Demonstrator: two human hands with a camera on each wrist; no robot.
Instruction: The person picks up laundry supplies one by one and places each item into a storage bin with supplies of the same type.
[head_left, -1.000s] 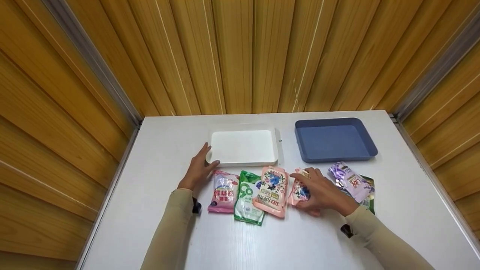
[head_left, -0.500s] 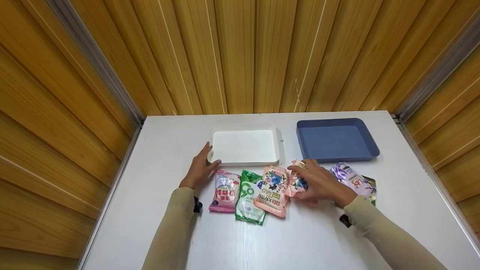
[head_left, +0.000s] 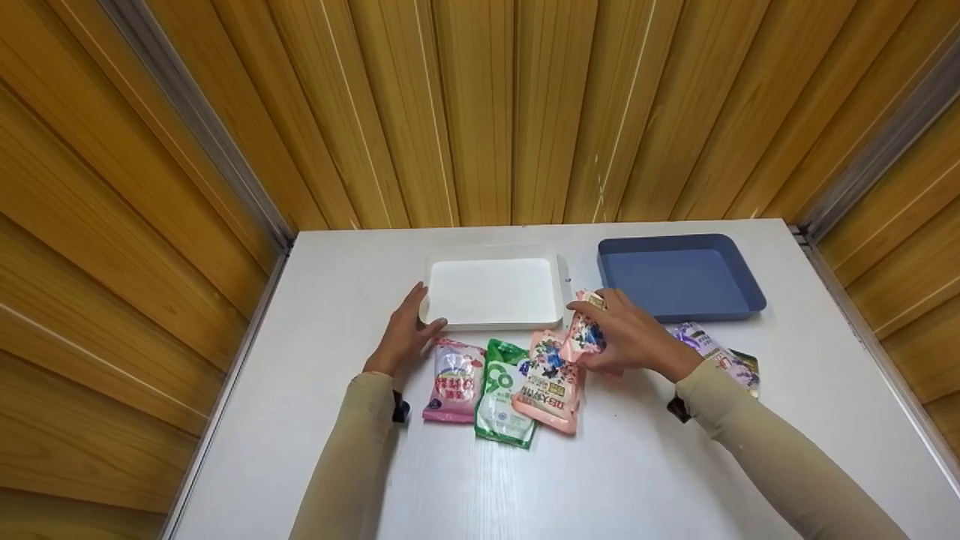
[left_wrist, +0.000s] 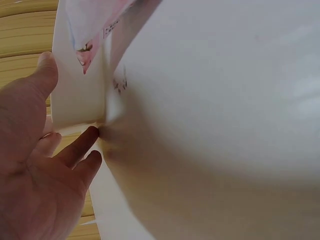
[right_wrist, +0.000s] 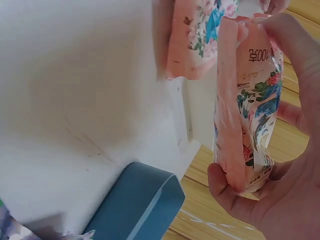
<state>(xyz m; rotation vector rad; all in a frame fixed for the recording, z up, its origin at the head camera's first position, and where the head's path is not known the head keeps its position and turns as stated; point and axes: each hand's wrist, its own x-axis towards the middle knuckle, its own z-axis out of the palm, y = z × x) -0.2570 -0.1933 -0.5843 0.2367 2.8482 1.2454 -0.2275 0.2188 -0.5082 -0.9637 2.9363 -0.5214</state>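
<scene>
My right hand grips a pink floral packet and holds it up near the white tray's right front corner. In the right wrist view, thumb and fingers pinch this packet at its two ends. My left hand rests against the left front corner of the white tray, its fingers fairly straight along the side. A second pink floral packet lies below the held one, overlapping a green-and-white packet. Left of these lies a pink packet with a rainbow.
A blue tray stands at the back right of the white table. In front of it, partly behind the right forearm, lie a purple packet and a dark green one. Wood-patterned walls enclose the table.
My right hand has lifted the pink floral packet off the table and carried it forward and left towards the white tray. The left hand stays at the tray's corner.
</scene>
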